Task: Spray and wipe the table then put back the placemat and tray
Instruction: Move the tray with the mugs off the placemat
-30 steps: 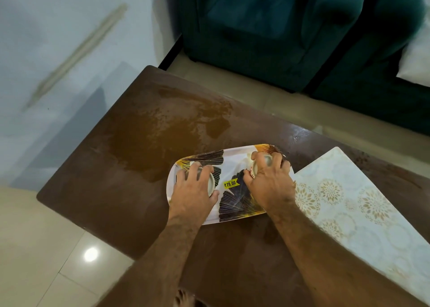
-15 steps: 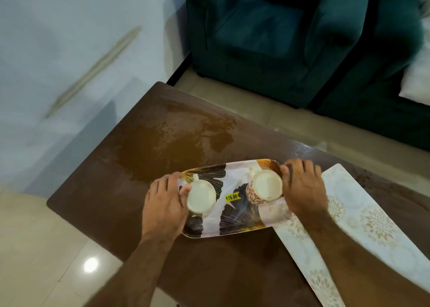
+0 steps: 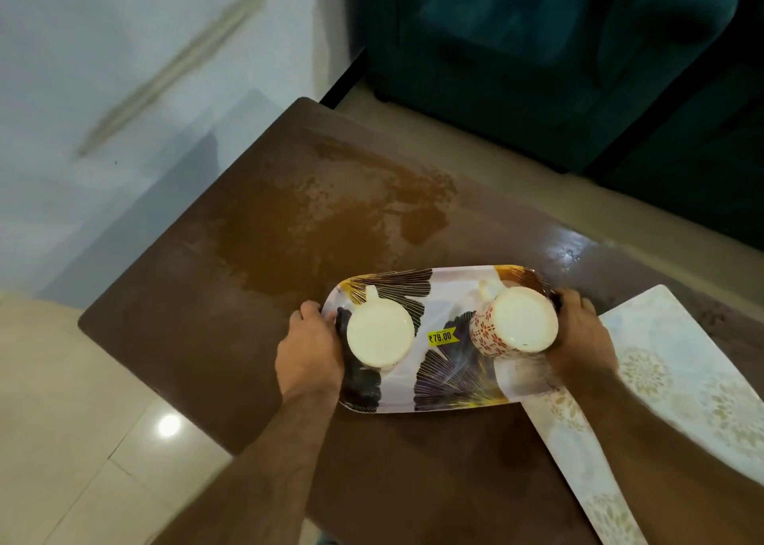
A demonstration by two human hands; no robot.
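Gripping the patterned tray [image 3: 446,375] at both short ends, a person is holding it over the brown table [image 3: 248,296].
The left hand [image 3: 308,354] and right hand [image 3: 578,338] are curling their fingers round the rim; two cups [image 3: 380,331] are sitting on the tray, its right end overlapping the placemat [image 3: 669,379].

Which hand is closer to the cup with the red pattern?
Right. The right hand grips the tray end just beside the red-patterned cup, while the left hand holds the opposite end, beyond the plain white cup.
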